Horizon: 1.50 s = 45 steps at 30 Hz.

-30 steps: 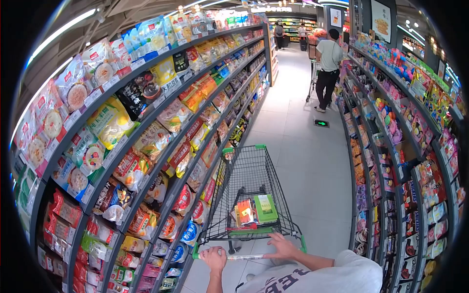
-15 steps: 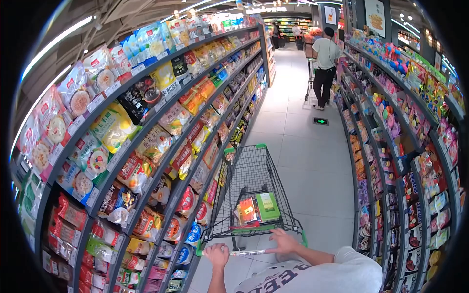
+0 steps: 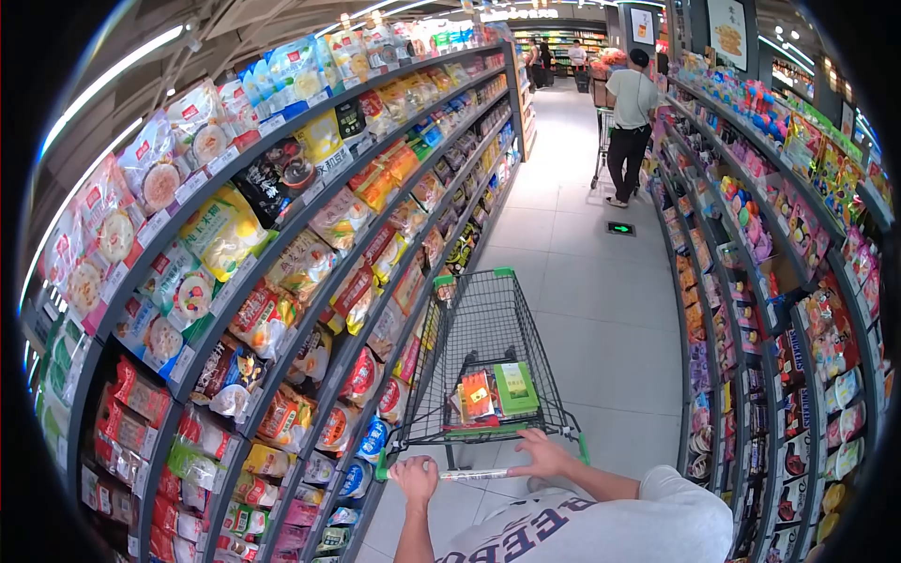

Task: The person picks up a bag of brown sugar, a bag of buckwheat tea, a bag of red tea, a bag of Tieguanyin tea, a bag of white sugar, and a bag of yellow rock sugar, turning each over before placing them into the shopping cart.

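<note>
The shopping cart (image 3: 483,314) extends ahead from left hand (image 3: 414,478) and right hand (image 3: 544,454).

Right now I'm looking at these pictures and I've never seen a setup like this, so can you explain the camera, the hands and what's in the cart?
There is no robot here, just a person with two bare hands. The one camera is worn on their head and looks forward and down, hence the round, curved view. The left hand grips the handle of a wire shopping cart; the right hand rests at its other end. Inside lie a green box and an orange-red pack. Shelves line both sides, and another person stands farther up the aisle.
</note>
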Motion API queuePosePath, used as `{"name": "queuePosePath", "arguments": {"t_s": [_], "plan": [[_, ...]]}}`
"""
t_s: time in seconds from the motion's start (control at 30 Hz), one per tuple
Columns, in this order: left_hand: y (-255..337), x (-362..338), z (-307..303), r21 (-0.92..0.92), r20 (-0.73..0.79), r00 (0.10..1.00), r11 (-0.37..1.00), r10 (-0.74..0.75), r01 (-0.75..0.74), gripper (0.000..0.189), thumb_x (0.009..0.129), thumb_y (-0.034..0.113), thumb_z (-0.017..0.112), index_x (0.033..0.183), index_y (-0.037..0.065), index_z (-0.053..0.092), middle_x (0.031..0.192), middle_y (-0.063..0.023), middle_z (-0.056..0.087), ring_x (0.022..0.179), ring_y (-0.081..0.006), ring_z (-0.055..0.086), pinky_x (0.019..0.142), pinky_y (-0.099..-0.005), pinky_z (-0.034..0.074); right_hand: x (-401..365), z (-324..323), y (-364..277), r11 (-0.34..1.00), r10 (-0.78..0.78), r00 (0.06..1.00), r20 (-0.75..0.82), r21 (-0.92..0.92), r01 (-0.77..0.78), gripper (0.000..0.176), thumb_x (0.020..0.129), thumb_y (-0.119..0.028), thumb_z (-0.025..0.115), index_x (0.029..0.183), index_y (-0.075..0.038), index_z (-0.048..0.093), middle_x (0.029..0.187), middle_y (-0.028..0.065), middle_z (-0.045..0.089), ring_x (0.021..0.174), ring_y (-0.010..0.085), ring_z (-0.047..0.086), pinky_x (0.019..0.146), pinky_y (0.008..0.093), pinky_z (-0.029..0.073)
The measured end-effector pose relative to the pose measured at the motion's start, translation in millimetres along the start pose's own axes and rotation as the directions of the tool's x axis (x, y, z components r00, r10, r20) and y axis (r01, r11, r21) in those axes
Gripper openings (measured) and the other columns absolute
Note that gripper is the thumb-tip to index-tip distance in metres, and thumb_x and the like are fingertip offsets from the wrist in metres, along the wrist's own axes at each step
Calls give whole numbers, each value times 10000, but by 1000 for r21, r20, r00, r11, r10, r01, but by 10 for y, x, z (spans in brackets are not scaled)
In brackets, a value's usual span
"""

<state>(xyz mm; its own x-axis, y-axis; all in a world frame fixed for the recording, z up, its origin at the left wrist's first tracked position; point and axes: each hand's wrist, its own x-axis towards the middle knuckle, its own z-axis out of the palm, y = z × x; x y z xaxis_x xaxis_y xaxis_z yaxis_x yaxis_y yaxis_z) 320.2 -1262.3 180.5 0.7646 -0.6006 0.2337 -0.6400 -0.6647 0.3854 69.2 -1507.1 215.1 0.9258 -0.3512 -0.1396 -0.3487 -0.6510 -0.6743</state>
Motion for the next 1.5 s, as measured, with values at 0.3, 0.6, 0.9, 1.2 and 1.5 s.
{"name": "queuePosePath", "arguments": {"t_s": [0.3, 0.6, 0.9, 1.2, 1.5], "plan": [[37, -19, -25, -7, -42, 999, 1000, 29, -30, 212, 870, 295, 638, 886, 153, 794, 956, -77, 745, 1031, -308, 599, 1082, -485, 303, 2, 11, 38, 1000, 11, 1000, 19, -13, -10, 807, 774, -713, 746, 1250, -64, 681, 1611, 181, 369, 1522, 378, 260, 1199, 519, 337], [93, -38, -85, -17, -49, 998, 999, 29, -29, 217, 877, 301, 638, 881, 147, 790, 938, -76, 742, 1012, -310, 607, 1072, -478, 304, -17, -20, -18, 1000, 18, 1000, 18, -13, -18, 757, 788, -641, 774, 1214, -23, 685, 1578, 231, 397, 1497, 392, 295, 1208, 484, 316], [131, -73, -123, -20, -43, 999, 1000, 12, -13, 239, 876, 322, 612, 888, 161, 788, 938, -68, 738, 984, -289, 609, 1051, -481, 319, 1, -27, 18, 1000, -12, 1000, 11, -5, 12, 739, 749, -605, 817, 1192, -25, 699, 1573, 242, 404, 1481, 425, 310, 1192, 494, 330], [95, -124, -78, 11, 32, 997, 997, -72, 71, 272, 885, 342, 594, 944, 143, 771, 962, -65, 713, 1050, -281, 583, 1084, -508, 304, 55, 98, 99, 994, -105, 994, -18, -13, 104, 666, 728, -501, 874, 1147, -13, 702, 1511, 324, 431, 1424, 452, 366, 1153, 503, 351], [66, -172, -38, -19, -7, 998, 998, -60, 60, 257, 866, 345, 609, 885, 130, 749, 874, -64, 666, 998, -273, 573, 1076, -502, 318, 215, -47, -45, 990, -86, 993, 87, -104, 94, 703, 771, -463, 846, 1267, -19, 620, 1467, 298, 476, 1362, 447, 446, 1131, 490, 380]]}}
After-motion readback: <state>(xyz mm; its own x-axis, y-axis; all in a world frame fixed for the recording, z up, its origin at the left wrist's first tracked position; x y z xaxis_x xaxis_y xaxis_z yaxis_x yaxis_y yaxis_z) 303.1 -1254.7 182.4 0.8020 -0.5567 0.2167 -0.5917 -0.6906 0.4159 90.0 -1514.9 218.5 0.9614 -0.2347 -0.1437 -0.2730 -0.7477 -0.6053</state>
